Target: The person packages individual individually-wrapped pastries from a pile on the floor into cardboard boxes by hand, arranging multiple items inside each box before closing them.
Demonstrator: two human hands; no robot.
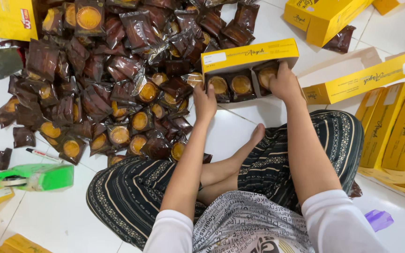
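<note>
Yellow cardboard box (249,56) open on white tiled floor (240,126); right hand (284,84) gripping wrapped round pastry (266,75) inside, left hand (205,100) open against box's front edge.

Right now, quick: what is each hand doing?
Left hand: fingers curled on the front edge of the open yellow box; grip cannot be told.
Right hand: pressing a wrapped round cake into the box.

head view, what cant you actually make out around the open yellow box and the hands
- Open yellow box: the right hand covers its right end, so the packet under it barely shows.
- Left hand: seen from behind; fingertips and any grip hidden.
- Pile of brown packets: cut off by the top edge.
- Stacked yellow boxes: cut off at the right edge.
</note>
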